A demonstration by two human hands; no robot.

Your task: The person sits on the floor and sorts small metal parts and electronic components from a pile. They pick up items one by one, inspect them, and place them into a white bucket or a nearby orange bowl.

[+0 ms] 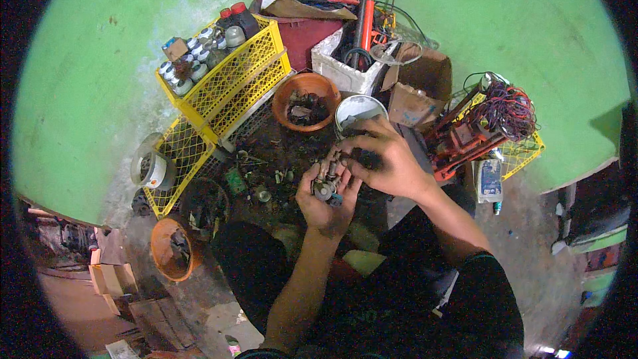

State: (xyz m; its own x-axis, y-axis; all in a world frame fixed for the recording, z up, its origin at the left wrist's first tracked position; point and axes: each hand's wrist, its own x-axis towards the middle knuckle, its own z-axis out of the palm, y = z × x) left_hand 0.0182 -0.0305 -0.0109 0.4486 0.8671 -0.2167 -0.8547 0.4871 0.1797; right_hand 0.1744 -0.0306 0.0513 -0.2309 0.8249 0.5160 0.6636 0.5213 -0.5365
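Observation:
My left hand [326, 209] is palm up in front of me, its fingers curled round several small metal parts [325, 187], one with a round silvery end. Over it, from the right, comes my right hand [389, 157], its fingertips bent down at the upper end of the parts; whether it grips one of them is hidden. Just beyond the hands stand a white bucket [361, 98] and an orange basin [280, 115] with dark pieces inside. Loose small parts and a green object [236, 181] lie on the dark ground to the left.
Yellow plastic crates [234, 77] holding bottles and cans stand at the upper left. A white foam box [326, 55], a cardboard box [413, 104] and a red metal jack-like tool [468, 142] with a wire bundle [508, 109] are at the right. Another orange basin [155, 254] sits lower left.

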